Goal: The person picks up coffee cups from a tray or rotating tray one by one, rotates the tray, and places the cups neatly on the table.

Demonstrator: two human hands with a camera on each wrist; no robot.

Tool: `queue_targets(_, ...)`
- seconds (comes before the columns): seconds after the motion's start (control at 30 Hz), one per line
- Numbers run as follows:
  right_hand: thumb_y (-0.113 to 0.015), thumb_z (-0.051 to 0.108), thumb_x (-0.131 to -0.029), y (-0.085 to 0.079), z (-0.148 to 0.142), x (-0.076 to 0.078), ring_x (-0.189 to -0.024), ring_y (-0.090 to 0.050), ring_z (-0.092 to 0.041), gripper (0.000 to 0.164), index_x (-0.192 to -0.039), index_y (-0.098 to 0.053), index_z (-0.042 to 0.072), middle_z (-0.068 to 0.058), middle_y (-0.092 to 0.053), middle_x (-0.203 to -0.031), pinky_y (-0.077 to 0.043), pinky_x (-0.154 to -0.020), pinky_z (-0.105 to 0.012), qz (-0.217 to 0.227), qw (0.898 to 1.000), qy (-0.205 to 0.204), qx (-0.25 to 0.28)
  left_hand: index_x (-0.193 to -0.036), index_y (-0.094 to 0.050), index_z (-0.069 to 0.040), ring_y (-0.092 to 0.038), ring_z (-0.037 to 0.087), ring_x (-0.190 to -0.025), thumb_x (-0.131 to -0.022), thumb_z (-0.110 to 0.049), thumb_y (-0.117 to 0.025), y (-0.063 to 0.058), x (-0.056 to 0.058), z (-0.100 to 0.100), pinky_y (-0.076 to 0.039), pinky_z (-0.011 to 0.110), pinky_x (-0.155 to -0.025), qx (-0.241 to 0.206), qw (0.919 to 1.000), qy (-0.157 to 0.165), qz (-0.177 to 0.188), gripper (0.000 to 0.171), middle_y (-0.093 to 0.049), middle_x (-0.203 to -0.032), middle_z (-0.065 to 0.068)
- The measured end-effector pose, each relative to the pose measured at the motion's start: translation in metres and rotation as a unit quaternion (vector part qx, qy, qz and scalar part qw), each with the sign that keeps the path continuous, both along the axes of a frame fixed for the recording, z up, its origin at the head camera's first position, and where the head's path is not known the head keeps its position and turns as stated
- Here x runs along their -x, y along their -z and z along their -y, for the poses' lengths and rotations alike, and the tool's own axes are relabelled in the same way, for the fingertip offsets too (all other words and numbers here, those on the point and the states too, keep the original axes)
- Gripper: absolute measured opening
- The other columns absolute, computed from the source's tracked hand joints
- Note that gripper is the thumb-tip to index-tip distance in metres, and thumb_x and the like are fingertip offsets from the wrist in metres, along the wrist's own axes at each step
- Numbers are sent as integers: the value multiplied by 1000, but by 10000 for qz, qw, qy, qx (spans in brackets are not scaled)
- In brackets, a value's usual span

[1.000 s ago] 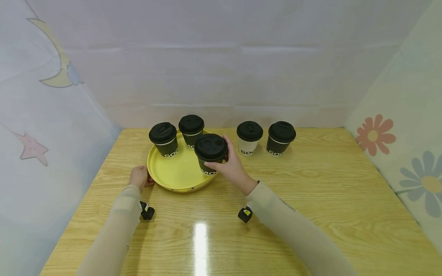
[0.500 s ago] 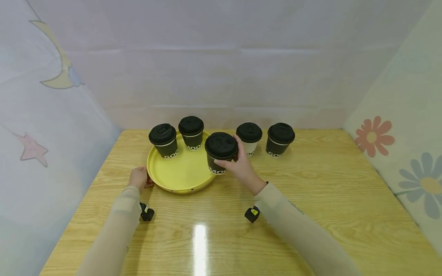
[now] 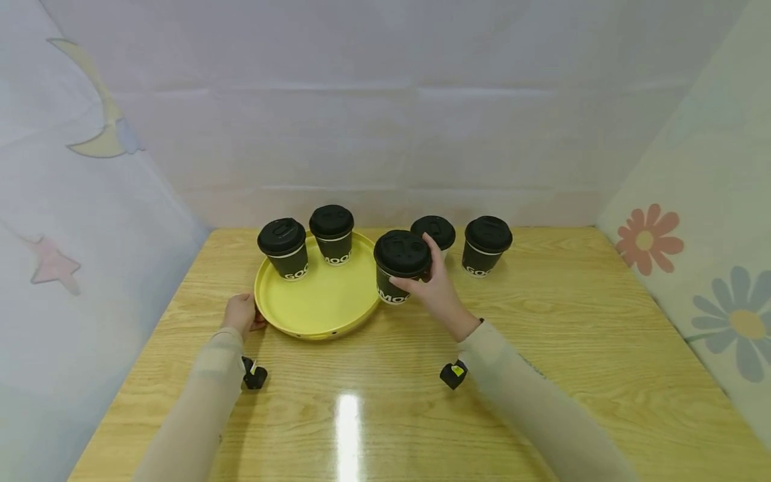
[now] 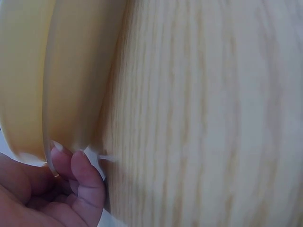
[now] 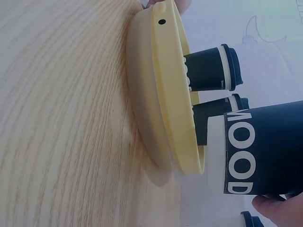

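Observation:
My right hand [image 3: 444, 300] grips a black paper coffee cup [image 3: 394, 284] with a black lid, upright at the right rim of the round yellow tray [image 3: 319, 311]. In the right wrist view, that cup [image 5: 270, 146] shows white "MOOD" lettering and its white base stands off the wooden surface. My left hand [image 3: 239, 313] holds the tray's left edge; in the left wrist view its fingertips [image 4: 85, 168] curl at the rim. Two more lidded black cups, one front left [image 3: 286, 249] and one at the back [image 3: 332, 234], stand on the tray.
Behind the held cup stands a white cup with a black lid [image 3: 435, 229], partly hidden by the right hand. Right of it is another black cup [image 3: 485, 248]. A pale cloth wall [image 3: 385, 147] rises along the wooden table's [image 3: 542, 321] back edge.
My right hand has carried the black cup rightward, from over the tray to its right rim, and it now overlaps the white cup. The left hand stays at the tray's edge.

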State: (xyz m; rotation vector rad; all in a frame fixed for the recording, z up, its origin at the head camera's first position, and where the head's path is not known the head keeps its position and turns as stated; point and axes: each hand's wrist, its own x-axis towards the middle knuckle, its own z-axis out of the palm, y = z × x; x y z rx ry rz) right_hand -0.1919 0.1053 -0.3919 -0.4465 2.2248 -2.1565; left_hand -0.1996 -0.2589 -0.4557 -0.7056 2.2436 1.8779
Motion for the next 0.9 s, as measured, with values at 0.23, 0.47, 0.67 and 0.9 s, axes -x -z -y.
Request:
queue_targets(0.23,-70,-3,-86,-1,-10,-1,-137,-33,-32,97,-155,-2,8,-17,-22,-155,-29,-110,-49,-34,9999,90,37,-114,-48,10,-49,9,-55,-107,-13,-26,-2,-3,-1,-51,23,-52,122,9999,44,68,33,-47,-64,2)
queue_targets(0.47,-68,-5,-86,1,-17,-2,-139,-30,-31,97,-155,-1,8,-17,-20,-156,-26,-112,-49,52,9998,162,133,-112,-48,10,-49,8,-54,-107,-13,-26,-2,-2,-3,-50,22,-51,125,9999,53,39,32,-46,-61,1)
queue_targets(0.67,-69,-2,-87,1,-22,-2,-140,-29,-30,98,-156,-1,9,-15,-18,-157,-27,-112,-47,134,9997,227,25,-114,-48,11,-50,8,-54,-107,-13,-26,-3,-3,-2,-50,22,-52,169,9998,84,58,33,-47,-62,1)
queue_targets(0.9,-71,4,-88,4,-31,0,-140,-29,-30,98,-156,-1,12,-15,-14,-157,-28,-111,-48,132,9989,407,-196,-115,-48,11,-50,9,-57,-107,-14,-25,-4,-4,0,-51,23,-54,186,9996,185,39,35,-47,-66,2)
